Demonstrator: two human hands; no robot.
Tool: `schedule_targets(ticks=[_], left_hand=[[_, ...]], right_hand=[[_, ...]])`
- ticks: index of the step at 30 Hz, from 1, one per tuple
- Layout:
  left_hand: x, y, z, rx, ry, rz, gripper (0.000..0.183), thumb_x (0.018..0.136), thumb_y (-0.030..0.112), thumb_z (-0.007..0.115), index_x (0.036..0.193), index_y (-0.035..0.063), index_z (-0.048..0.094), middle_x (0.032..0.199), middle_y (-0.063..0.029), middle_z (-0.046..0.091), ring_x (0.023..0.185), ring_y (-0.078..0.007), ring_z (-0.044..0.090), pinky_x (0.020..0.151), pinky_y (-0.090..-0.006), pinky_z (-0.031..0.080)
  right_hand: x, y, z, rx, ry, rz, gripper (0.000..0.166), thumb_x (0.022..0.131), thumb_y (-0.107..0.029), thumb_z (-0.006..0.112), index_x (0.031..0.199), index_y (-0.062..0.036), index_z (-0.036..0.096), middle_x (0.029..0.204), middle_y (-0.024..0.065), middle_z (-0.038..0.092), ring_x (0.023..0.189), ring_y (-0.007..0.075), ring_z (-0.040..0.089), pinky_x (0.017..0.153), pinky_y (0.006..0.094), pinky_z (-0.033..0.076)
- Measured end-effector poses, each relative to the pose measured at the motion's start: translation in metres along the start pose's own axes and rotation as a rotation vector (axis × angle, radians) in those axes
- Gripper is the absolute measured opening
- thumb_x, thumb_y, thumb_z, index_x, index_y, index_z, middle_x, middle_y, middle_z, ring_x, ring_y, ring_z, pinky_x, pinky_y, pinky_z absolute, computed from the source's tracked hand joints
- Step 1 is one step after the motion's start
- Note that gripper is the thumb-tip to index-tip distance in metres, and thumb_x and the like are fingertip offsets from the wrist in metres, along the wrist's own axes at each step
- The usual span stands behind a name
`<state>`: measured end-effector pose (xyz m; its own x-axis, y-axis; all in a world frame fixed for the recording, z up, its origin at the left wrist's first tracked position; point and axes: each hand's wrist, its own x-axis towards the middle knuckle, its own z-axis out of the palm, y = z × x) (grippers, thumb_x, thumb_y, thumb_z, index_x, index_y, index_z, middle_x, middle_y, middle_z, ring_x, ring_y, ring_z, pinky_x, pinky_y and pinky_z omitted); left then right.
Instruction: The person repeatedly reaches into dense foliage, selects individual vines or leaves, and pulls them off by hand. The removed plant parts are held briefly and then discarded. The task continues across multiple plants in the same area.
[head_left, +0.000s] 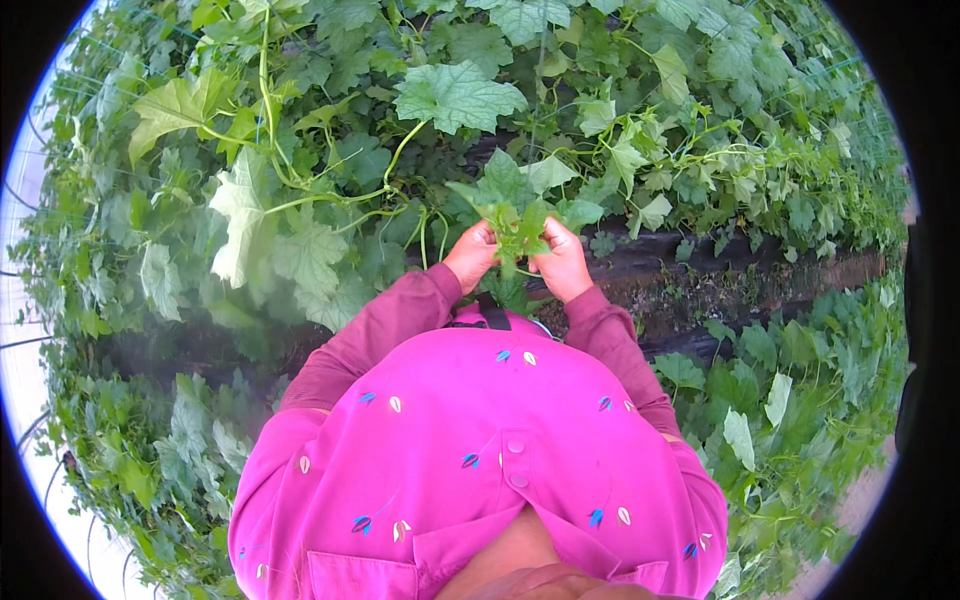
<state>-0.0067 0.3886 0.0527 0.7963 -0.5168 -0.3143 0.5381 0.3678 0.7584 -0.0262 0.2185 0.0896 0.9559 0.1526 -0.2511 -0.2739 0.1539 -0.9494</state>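
Close in front of my body, both hands meet at a small bunch of leafy green shoots (517, 221). My left hand (472, 256) pinches the bunch from the left, thumb and fingers closed at its lower leaves. From the other side my right hand (562, 259) grips it the same way; some fingertips are hidden by foliage. A thin stem (529, 273) shows between the hands. Just beyond stands a broad lobed leaf (459, 97) on a pale stalk. To the left, a thick climbing vine stem (264, 82) rises beside a pale upturned leaf (241, 217).
Dense vines with lobed leaves (739, 56) fill the far side, with thin netting strings among them. Dark plastic sheeting (720, 251) and a strip of soil (787, 277) run across behind my right hand. More plants (810, 375) grow on the near side.
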Motion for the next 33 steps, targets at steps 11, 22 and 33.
schedule_targets(ticks=[11, 22, 33], left_hand=[[-0.007, 0.019, -0.007, 0.221, 0.037, -0.065, 0.034, 0.079, 0.0, 0.067, 0.111, 0.0053, 0.056, 0.101, -0.0036, 0.062, 0.094, -0.0127, 0.058, 0.083, -0.0294, 0.048], [-0.003, 0.007, -0.017, 0.456, -0.056, 0.103, 0.033, 0.078, 0.007, 0.072, 0.108, 0.0058, 0.059, 0.099, -0.0023, 0.062, 0.089, -0.0113, 0.058, 0.079, -0.0285, 0.047], [-0.022, 0.023, 0.006, 0.372, 0.101, 0.264, 0.027, 0.088, 0.014, 0.064, 0.113, 0.0069, 0.058, 0.095, -0.0021, 0.063, 0.084, -0.0113, 0.059, 0.068, -0.026, 0.046]], right_hand=[[-0.003, -0.032, -0.023, -0.019, -0.334, 0.306, 0.018, 0.088, -0.002, 0.055, 0.105, -0.0084, 0.059, 0.09, -0.0053, 0.054, 0.079, 0.0025, 0.049, 0.067, 0.0203, 0.042], [-0.009, 0.024, -0.018, -0.165, 0.052, 0.186, 0.027, 0.081, -0.003, 0.061, 0.106, -0.0063, 0.053, 0.084, -0.0003, 0.06, 0.057, 0.005, 0.049, 0.045, 0.0208, 0.038], [-0.013, -0.106, 0.034, -0.148, -0.479, -0.074, 0.055, 0.085, -0.006, 0.061, 0.136, -0.0039, 0.038, 0.119, 0.0083, 0.055, 0.066, 0.0058, 0.054, 0.061, 0.0217, 0.049]])
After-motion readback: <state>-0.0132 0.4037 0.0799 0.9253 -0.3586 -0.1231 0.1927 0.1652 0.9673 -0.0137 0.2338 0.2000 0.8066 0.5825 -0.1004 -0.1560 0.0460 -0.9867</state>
